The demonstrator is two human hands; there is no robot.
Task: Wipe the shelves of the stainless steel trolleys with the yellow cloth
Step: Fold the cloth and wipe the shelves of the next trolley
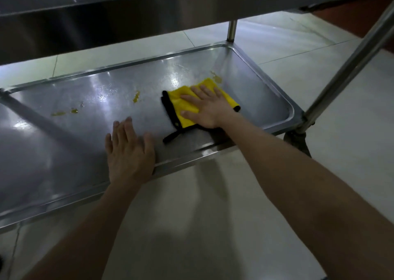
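On the lower shelf [85, 100] of the stainless steel trolley, the yellow cloth [178, 97] lies flat under the right hand [210, 112]. That hand's fingers [205, 90] are straight and slightly spread, pressing down on the folded cloth, and the thumb lies across its near part. Yellow fabric shows beyond the fingertips and to their left, where a black edge runs along the cloth's side. A black strap [171, 138] trails from the cloth's near corner, on the thumb side, towards the shelf's front rim.

The left hand [130, 151] rests palm down on bare steel, to the left of the cloth and not touching it. Its fingers [128, 128] are straight and close together, the thumb held out to the right, and the heel of the hand sits over the front rim.

Just beyond the right fingertips a yellowish smear [217, 78] marks the steel. Another smear [136, 96] lies ahead of the left fingertips, and more blotches [58, 114] lie far to their left. The steel around them looks wet and shiny.

Above both hands is the upper shelf [106, 0], joined by a round post [232, 29] at the far corner. To the right of the right hand a slanted steel tube [349, 66] runs down to the shelf corner, with a caster [298, 141] below it. Pale floor tiles [345, 156] lie around.
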